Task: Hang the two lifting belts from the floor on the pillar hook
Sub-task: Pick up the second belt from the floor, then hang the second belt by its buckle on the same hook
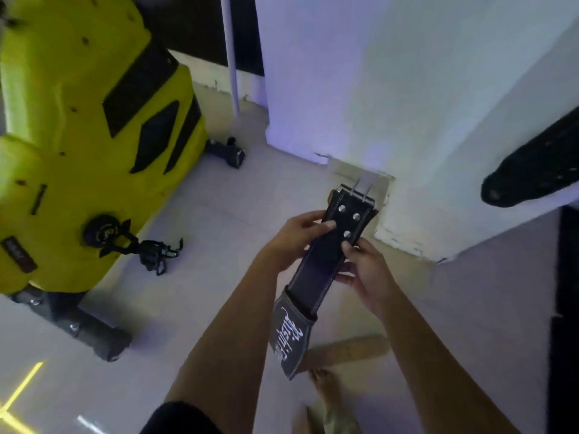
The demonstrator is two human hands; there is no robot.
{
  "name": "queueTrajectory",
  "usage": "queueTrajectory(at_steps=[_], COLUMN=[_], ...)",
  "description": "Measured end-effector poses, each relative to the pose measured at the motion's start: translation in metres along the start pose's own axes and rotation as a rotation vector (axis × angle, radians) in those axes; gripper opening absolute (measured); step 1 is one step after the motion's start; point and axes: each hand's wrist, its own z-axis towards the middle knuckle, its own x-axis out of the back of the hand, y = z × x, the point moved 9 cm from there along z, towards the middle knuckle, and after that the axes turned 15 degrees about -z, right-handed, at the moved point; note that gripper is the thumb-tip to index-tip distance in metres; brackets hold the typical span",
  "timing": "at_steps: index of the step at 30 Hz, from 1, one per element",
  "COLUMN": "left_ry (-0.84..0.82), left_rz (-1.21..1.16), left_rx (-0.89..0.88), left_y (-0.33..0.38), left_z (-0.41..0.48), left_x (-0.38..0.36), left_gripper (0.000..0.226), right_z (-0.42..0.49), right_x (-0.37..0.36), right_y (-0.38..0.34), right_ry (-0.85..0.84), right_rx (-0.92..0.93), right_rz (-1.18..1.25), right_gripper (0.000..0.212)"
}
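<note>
A black leather lifting belt [316,277] with white stitching and white lettering is held in front of me, its riveted buckle end [352,202] pointing toward the white pillar [391,89]. My left hand [294,236] grips the belt's left edge near the rivets. On the right edge, just below the lowest rivet, my right hand [366,267] pinches it. The belt's wide lettered part hangs down toward the floor. A second black belt [532,164] hangs against the pillar's right face at the frame edge. The hook itself is not visible.
A large yellow exercise machine [94,136] with black pedals [150,249] and dark base feet stands on the left. A thin white pole [232,57] leans behind the pillar. A brown strip [347,352] lies on the pale tiled floor by my bare foot [326,383].
</note>
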Motion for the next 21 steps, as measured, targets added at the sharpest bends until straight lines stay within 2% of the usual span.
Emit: queueTrajectory(at_steps=[4,13,19,21], left_ry=[-0.047,-0.252,-0.406,-0.456], left_rz=[-0.020,-0.097,-0.160,-0.157], left_rx=[-0.133,-0.392,-0.561,-0.636], left_y=[0.064,0.202,0.282,0.307], left_z=[-0.046,-0.143,-0.194,-0.207], left_x=[-0.062,-0.245,-0.362,-0.398], left_gripper=[0.023,0.027,0.023,0.026], right_z=[-0.068,-0.228,-0.324,-0.349], right_x=[0.030,0.153,0.234,0.259], right_y=[-0.074,-0.242,-0.344,-0.375], right_ry=[0.088,0.354,0.551,0.601], right_rx=[0.107,0.385,0.655,0.724], right_rz=[-0.021,-0.084,-0.145,-0.165], right_gripper=[0.015,0.008,0.016,0.007])
